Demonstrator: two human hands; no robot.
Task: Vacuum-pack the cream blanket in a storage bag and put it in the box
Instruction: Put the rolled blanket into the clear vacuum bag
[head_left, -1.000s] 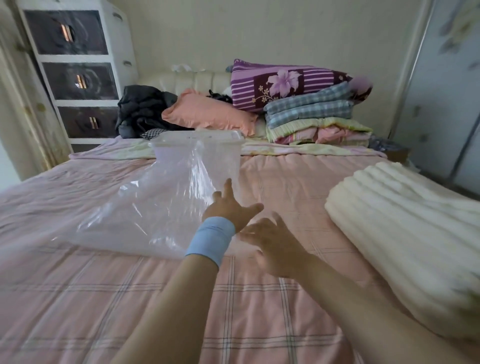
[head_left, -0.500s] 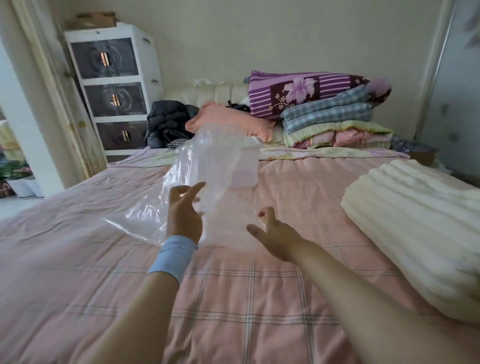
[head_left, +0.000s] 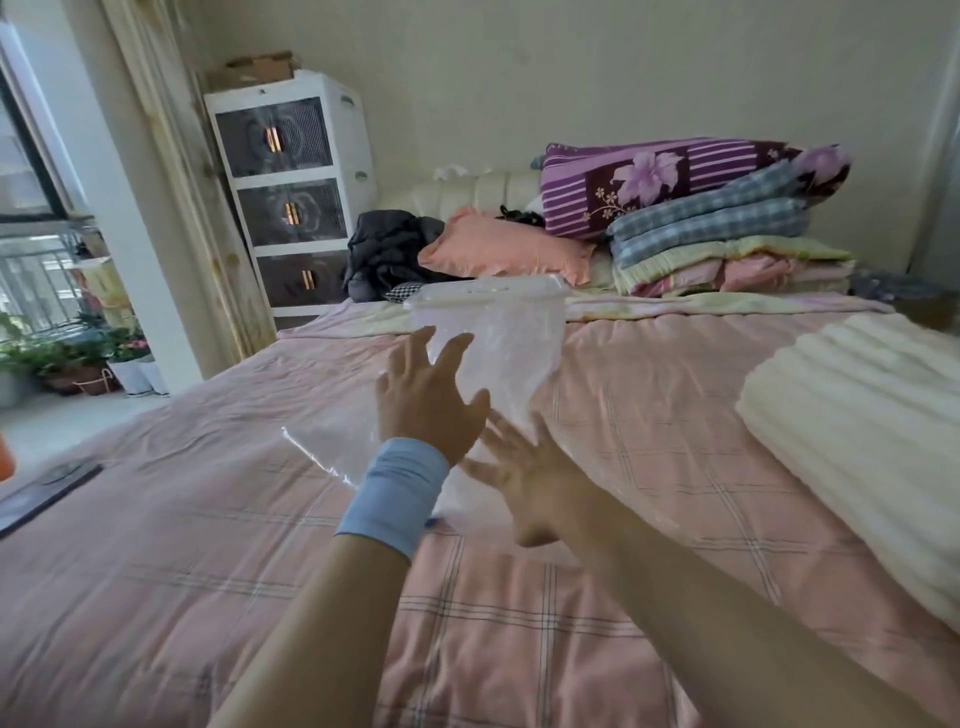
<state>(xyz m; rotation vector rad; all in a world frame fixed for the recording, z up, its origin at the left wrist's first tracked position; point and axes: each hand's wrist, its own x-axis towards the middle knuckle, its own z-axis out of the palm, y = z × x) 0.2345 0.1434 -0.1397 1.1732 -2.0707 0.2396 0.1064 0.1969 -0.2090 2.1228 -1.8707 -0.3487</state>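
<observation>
A clear plastic storage bag (head_left: 498, 358) lies spread on the pink checked bed cover, its far end at the middle of the bed. My left hand (head_left: 428, 402), with a blue wristband, is stretched out over the bag with straight spread fingers. My right hand (head_left: 524, 480) is just to its right and nearer, fingers spread flat over the bag's near part. The folded cream blanket (head_left: 857, 431) lies on the right side of the bed, apart from both hands. I cannot pick out any box for certain.
A stack of folded quilts (head_left: 727, 234), a pink pillow (head_left: 504, 249) and dark clothes (head_left: 387, 249) fill the head of the bed. A white drawer unit (head_left: 291, 192) stands at the back left. Potted plants (head_left: 78, 358) stand on the floor at left.
The bag, lifted by my left hand half a second ago, now lies flat again. Both hands have moved forward over it with open fingers. The view has swung left.
</observation>
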